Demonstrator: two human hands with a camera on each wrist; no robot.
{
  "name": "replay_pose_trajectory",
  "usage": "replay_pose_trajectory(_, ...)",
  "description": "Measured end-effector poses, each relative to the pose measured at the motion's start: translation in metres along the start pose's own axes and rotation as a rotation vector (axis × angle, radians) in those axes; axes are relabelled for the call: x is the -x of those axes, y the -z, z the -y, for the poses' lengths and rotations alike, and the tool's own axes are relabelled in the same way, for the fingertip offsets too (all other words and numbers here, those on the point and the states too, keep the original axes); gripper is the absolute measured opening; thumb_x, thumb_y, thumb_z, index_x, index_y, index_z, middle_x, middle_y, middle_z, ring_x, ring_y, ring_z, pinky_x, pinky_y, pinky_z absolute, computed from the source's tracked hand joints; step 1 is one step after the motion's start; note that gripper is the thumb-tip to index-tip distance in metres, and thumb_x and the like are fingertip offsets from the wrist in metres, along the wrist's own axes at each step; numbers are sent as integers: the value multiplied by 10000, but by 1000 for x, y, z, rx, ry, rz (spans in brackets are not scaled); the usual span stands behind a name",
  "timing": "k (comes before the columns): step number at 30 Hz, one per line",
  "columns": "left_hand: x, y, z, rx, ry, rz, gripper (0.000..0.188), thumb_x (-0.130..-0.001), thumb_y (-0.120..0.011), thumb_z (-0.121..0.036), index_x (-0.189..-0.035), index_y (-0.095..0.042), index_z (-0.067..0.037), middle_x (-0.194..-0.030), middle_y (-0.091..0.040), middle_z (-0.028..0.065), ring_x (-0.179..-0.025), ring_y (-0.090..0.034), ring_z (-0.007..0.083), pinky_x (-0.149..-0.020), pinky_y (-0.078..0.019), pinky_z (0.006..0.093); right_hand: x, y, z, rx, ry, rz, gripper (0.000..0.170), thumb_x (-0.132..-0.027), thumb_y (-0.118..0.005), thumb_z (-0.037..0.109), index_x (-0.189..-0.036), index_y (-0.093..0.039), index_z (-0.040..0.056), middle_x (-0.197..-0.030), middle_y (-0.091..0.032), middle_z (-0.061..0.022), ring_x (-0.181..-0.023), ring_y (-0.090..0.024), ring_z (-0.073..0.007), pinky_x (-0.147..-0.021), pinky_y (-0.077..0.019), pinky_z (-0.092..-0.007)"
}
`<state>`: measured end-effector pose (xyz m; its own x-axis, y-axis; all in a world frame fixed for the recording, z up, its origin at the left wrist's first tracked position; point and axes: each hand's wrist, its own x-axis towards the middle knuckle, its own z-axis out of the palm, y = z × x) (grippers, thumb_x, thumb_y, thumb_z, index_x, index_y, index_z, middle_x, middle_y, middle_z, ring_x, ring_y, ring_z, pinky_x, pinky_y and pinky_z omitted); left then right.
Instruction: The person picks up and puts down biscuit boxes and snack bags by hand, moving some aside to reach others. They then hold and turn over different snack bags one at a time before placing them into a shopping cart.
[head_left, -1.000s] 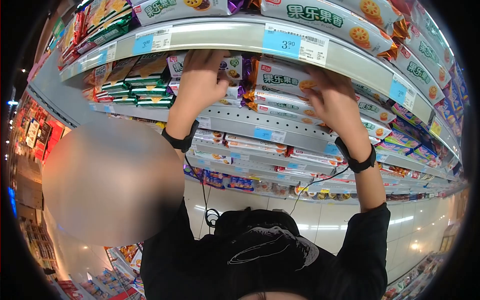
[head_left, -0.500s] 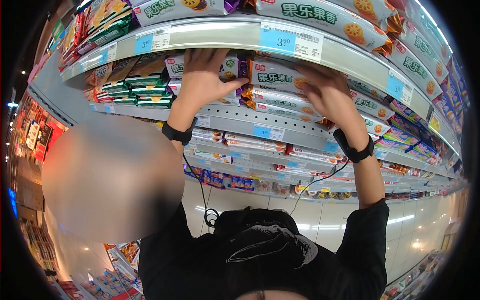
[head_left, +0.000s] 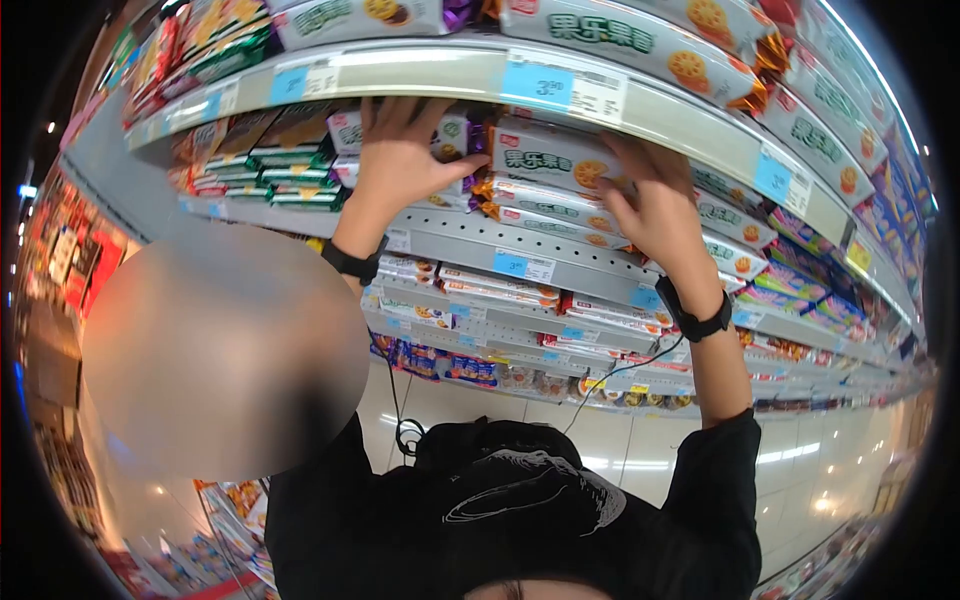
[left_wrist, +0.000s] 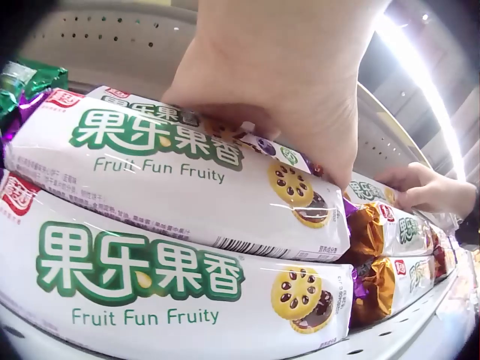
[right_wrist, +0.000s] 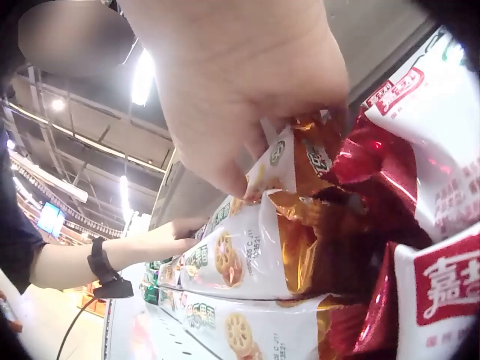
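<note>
White biscuit packs with purple ends lie stacked on the shelf under my left hand. Its fingers reach over them beneath the upper shelf edge, thumb spread sideways; in the left wrist view the fingertips of this hand are hidden behind the packs. Just to the right, my right hand rests on the right part of a white pack with orange ends. In the right wrist view the thumb of that hand touches a pack, while the other fingertips are out of sight.
An upper shelf edge with price labels runs just above both hands. Green packs lie at the left, and pink and purple packs at the right. Red-ended packs stand close beside my right hand. Lower shelves hold more packs.
My left thumb has spread out to the right, towards the orange-ended packs. My right hand has shifted slightly over its pack. The head view has drifted a little.
</note>
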<state>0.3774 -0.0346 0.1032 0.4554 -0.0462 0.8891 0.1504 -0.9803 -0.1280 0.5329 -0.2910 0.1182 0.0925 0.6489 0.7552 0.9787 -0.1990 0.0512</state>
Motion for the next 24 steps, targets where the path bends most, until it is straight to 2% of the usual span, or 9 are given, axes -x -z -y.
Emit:
replay_pose_trajectory(5,0,3,-6,-48,14,15,735,-632,-705,-593,-1186,-593,-123,-1179,-565,145,-1125,-500,306,-1045,-222,553,3,6,4,-111,-13,-66,401,-750,-667,153,-1129,-611,34,-1135,-585,-187,-1028,-537,-358,-920,-389,-400)
replay_pose_trajectory(8,3,18,-19,-110,61,64,714,-653,-695,-590,-1178,-596,-117,-1167,-565,139,-1130,-493,302,-1045,-217,559,13,17,15,-219,-39,-51,393,-739,-663,82,-1117,-603,-3,-1146,-576,-204,-1038,-536,-351,-913,-390,-374)
replay_pose_trajectory(9,13,22,-27,-73,109,4,646,-697,-668,-580,-1129,-608,-103,-1128,-565,130,-1128,-491,299,-1045,-208,566,18,19,21,-271,-78,-102,382,-740,-646,63,-1113,-599,-2,-1155,-573,-198,-1065,-528,-351,-925,-385,-387)
replay_pose_trajectory(10,23,34,-35,-61,272,210,532,-737,-658,-505,-1063,-611,-87,-1089,-561,112,-1113,-498,298,-1041,-219,575,22,17,27,-329,-62,-155,368,-740,-629,48,-1103,-596,0,-1163,-569,-194,-1093,-517,-354,-946,-374,-412)
replay_pose_trajectory(12,44,45,-55,-10,181,-60,418,-752,-663,-390,-1025,-604,-79,-1084,-559,107,-1103,-507,298,-1044,-236,569,31,12,42,-449,26,-267,339,-738,-596,21,-1077,-593,8,-1175,-562,-187,-1150,-493,-363,-994,-344,-473)
replay_pose_trajectory(16,136,80,-106,40,406,128,321,-740,-678,-219,-1026,-605,-95,-1085,-565,89,-1094,-526,276,-1040,-270,563,66,-26,88,-717,137,-149,290,-728,-583,0,-1018,-594,-2,-1171,-559,-195,-1169,-482,-390,-1041,-280,-558)
replay_pose_trajectory(19,215,119,-136,-75,653,163,330,-738,-677,-183,-1055,-616,-111,-1097,-583,87,-1083,-544,272,-1043,-275,566,79,-57,145,-1002,140,79,254,-760,-564,12,-1011,-597,-14,-1160,-563,-192,-1146,-496,-385,-1034,-298,-540)
replay_pose_trajectory(21,256,159,-153,-172,884,193,283,-760,-664,-149,-1032,-612,-90,-1084,-584,91,-1037,-554,278,-989,-364,501,88,-69,186,-1172,204,174,258,-764,-563,16,-1019,-593,-18,-1160,-561,-193,-1140,-497,-387,-1029,-311,-523)
replay_pose_trajectory(24,304,224,-177,-370,1107,86,250,-776,-647,-124,-1017,-605,-73,-1070,-586,96,-1002,-558,279,-912,-420,426,102,-90,250,-1421,300,349,298,-776,-563,29,-1068,-574,-27,-1164,-554,-191,-1130,-501,-378,-1013,-345,-463)
